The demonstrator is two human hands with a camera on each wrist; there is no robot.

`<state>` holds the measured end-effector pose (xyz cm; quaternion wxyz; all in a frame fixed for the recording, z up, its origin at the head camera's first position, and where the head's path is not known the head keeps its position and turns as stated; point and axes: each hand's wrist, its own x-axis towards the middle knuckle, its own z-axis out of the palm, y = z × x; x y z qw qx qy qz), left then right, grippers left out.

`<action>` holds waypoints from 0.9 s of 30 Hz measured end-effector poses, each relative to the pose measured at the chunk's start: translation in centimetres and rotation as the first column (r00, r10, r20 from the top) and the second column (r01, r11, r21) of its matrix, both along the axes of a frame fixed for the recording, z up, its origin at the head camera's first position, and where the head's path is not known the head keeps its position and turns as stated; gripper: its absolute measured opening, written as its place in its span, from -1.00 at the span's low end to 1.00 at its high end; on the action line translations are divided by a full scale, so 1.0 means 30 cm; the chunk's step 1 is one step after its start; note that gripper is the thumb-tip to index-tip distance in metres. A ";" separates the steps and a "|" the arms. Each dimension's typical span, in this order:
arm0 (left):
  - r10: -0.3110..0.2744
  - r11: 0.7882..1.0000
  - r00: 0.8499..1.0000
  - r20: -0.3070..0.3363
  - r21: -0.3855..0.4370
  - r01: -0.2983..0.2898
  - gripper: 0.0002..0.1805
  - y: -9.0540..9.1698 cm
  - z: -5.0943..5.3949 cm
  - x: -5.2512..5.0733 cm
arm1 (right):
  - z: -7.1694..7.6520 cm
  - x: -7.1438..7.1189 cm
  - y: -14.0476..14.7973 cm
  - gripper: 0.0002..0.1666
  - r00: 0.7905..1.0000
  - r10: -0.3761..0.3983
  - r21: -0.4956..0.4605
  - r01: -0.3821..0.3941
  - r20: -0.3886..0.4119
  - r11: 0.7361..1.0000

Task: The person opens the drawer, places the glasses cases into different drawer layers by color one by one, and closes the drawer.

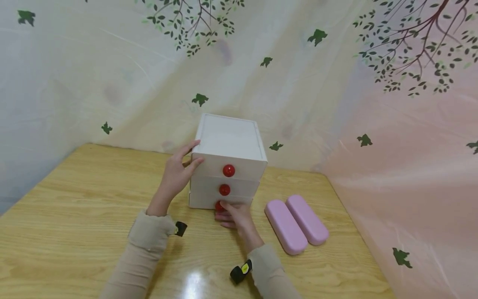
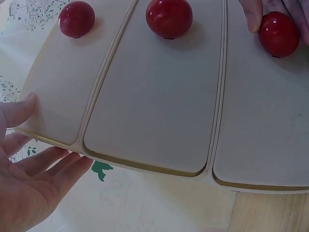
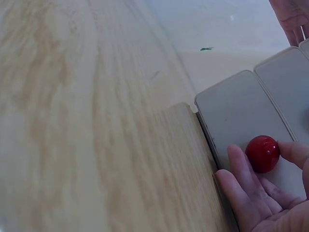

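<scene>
Pinching bottom red knob [image 3: 261, 155], right hand [image 1: 240, 216], thumb and fingers either side

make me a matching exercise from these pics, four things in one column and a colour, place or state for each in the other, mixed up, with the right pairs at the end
Column one
1 pink cases
2 left hand
3 middle knob
4 right hand

Column two
A red, touched by neither hand
B gripping the bottom knob
C on the table, right of the box
D holding the box near its upper left edge

Right pairs: 1-C, 2-D, 3-A, 4-B
</scene>
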<state>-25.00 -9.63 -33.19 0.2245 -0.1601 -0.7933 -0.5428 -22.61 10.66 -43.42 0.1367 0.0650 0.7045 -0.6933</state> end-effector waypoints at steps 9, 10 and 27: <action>-0.014 1.000 1.000 -0.006 0.021 0.014 -0.45 0.005 0.001 -0.002 | -0.006 0.012 -0.003 -0.52 0.999 -0.044 -0.004 0.044 -0.024 0.999; -0.014 1.000 1.000 -0.004 0.022 0.014 -0.45 0.004 0.001 -0.002 | -0.008 0.013 -0.003 -0.52 0.999 -0.047 -0.007 0.047 -0.025 0.999; -0.007 1.000 1.000 0.002 0.025 0.007 -0.44 -0.005 -0.001 -0.004 | -0.032 0.046 -0.035 -0.54 0.986 -0.166 -0.120 0.164 -0.011 0.979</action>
